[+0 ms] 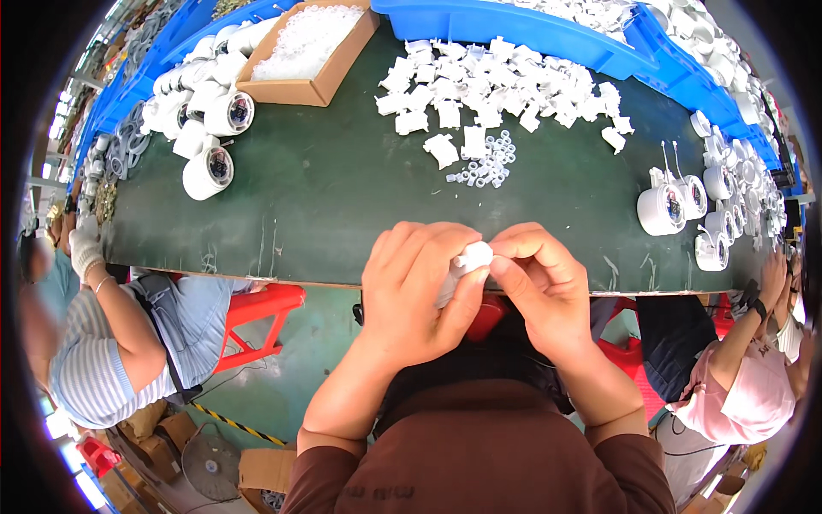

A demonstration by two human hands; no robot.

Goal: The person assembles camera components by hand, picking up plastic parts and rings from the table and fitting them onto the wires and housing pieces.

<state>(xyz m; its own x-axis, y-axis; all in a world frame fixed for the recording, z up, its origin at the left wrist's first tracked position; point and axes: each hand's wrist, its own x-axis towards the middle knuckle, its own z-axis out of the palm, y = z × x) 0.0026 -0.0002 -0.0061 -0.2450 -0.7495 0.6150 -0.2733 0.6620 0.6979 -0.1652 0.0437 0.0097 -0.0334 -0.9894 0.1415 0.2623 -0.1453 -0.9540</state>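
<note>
At the near edge of the green table (342, 197), the left hand (419, 287) is clamping a small white part (473, 255) between thumb and fingers, which are hiding some of it. The right hand (541, 287) is bringing thumb and forefinger against the part's right end; whether they are gripping or only touching it, I cannot tell at this size. Going by the clock from the hands, small clear rings (484, 165) are lying at twelve, with white plastic pieces (505, 86) spreading just beyond them. A cardboard box (318, 92) is sitting at eleven, a round white camera (208, 173) is resting near ten, and a co-worker (741, 390) is sitting at four.
</note>
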